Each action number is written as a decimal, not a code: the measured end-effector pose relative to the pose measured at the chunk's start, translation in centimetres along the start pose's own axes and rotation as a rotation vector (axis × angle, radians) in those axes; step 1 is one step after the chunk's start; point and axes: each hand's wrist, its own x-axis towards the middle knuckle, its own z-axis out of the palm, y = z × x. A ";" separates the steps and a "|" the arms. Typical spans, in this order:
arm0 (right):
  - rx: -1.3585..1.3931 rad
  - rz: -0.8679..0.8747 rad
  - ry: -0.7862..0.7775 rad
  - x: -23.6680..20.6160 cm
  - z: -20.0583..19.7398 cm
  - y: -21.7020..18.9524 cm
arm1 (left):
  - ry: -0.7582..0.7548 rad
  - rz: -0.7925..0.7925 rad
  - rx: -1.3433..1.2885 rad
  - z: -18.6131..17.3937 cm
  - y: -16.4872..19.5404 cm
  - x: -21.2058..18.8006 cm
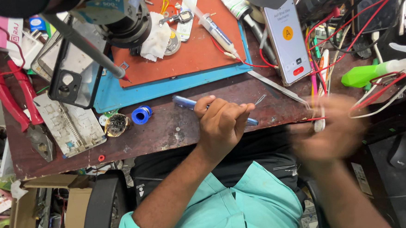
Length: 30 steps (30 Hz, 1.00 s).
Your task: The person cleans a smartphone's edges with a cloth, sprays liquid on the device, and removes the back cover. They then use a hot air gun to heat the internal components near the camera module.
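My left hand (222,124) is closed in a fist around a blue-handled tool (184,102) lying across the brown bench near its front edge. A thin metal tip (260,98) sticks out just past the knuckles. My right hand (329,137) is badly motion-blurred at the bench's right front corner, close to red and white wires (373,98). Something small and pale shows at its fingers, but I cannot tell whether it is held. A phone (287,35) with a lit call screen lies beyond both hands, and long metal tweezers (280,89) lie between the phone and my hands.
An orange mat (195,49) on a blue mat (164,90) carries a syringe (212,25) and a white cloth (157,40). At the left lie a phone frame (71,79), a white inner frame (69,128), red pliers (12,96) and a blue spool (141,115). A green bottle (363,75) lies at the right.
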 end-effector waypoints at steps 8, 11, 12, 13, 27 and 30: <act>0.157 0.165 -0.433 -0.5 4.9 -3.8 | -0.017 -0.098 -0.234 -2.7 1.1 2.6; 0.159 0.164 -0.446 -0.2 5.2 -3.4 | -0.143 -0.094 -0.078 -4.5 0.1 4.5; 0.154 0.174 -0.456 -0.2 5.2 -3.2 | -0.218 -0.095 0.013 -5.2 -0.4 5.0; 0.148 0.182 -0.464 -0.1 5.2 -3.1 | -0.293 -0.093 0.103 -5.9 -1.0 5.6; 0.100 0.095 -0.376 5.2 3.9 0.6 | -0.295 0.226 0.494 -4.8 -3.5 1.2; -0.172 -0.108 -0.242 10.2 5.4 2.6 | -0.274 0.224 0.489 -4.8 -3.5 0.6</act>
